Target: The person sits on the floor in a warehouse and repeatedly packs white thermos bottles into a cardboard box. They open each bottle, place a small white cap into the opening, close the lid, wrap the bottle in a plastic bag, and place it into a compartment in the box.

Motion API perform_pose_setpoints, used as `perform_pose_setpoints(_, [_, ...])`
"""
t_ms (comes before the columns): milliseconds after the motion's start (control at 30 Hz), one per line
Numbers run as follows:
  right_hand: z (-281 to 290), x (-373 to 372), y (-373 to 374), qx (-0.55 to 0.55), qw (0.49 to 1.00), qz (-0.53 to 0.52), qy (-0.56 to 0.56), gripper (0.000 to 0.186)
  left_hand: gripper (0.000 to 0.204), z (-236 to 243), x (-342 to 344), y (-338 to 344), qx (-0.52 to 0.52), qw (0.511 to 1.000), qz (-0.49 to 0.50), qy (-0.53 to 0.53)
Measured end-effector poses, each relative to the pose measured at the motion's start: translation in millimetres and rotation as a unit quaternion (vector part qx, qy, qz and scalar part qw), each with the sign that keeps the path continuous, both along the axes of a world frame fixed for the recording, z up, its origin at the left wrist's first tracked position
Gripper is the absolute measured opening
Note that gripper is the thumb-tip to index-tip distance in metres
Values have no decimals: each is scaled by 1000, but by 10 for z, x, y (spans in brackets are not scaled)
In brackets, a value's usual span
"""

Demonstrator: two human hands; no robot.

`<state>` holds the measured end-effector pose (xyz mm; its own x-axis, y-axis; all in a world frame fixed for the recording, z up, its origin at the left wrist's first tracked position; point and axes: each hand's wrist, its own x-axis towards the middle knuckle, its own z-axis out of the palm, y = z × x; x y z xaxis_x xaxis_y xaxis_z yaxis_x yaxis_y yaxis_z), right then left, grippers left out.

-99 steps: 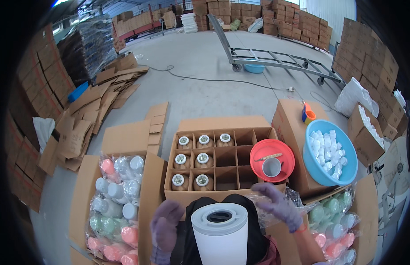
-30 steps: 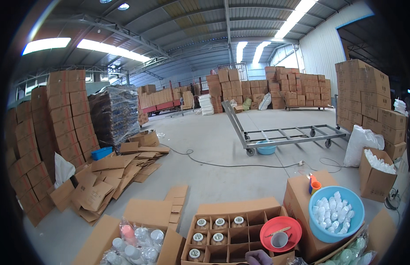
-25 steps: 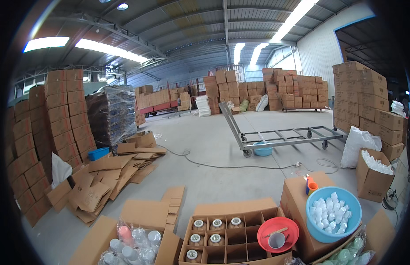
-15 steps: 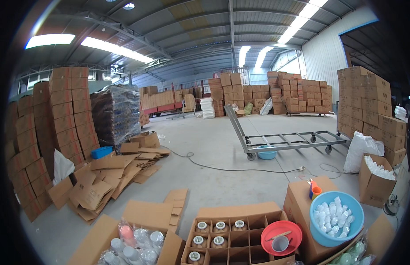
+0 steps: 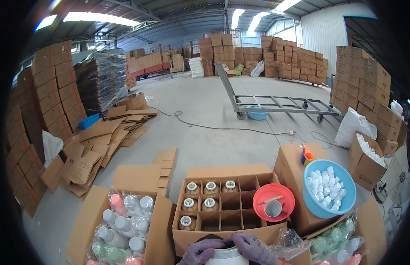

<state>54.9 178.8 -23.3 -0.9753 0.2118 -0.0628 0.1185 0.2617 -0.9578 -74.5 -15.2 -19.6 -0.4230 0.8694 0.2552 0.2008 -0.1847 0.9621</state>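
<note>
At the lower edge, my hands in purple gloves are at the rim of a white wide-mouth jar (image 5: 227, 257) with a ridged neck. My left hand (image 5: 199, 251) curls its fingers against the jar's left side. Across the rim from the right comes my right hand (image 5: 254, 248), fingers bent over it. Most of the jar's body lies below the picture. Just beyond stands a divided carton (image 5: 205, 171), where several lidded jars (image 5: 210, 204) fill the left cells. A red basin (image 5: 262, 194) rests over its right cells, holding a grey cup (image 5: 273, 208) and a thin brown stick (image 5: 271, 200).
A carton of bagged bottles (image 5: 114, 238) stands left; another bottle carton (image 5: 372, 221) is at right. A blue basin (image 5: 308, 201) of small white pieces sits on a closed carton (image 5: 284, 170). Flattened cardboard (image 5: 99, 137), a cable (image 5: 222, 129) and a metal cart (image 5: 280, 106) lie beyond.
Both hands and the white jar have come into view at the lower edge. The view has tilted down, so the cartons and basins appear higher.
</note>
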Motion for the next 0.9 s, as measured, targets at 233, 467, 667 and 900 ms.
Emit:
perform_pose_setpoints(233, [-241, 193, 52, 90, 992, 46, 77, 35, 26, 156, 315, -111, -25, 993, 76, 87])
perform_pose_setpoints(467, [42, 378, 98, -82, 992, 42, 81, 35, 21, 360, 559, 126, -46, 959, 121, 253])
perform_pose_setpoints(667, [547, 989, 569, -85, 986, 8, -144, 43, 37, -346, 813, -111, -81, 962, 173, -195])
perform_pose_setpoints(900, [-110, 1738, 606, 119, 993, -22, 3, 46, 27, -248, 1595, -412, -207, 901, 92, -370])
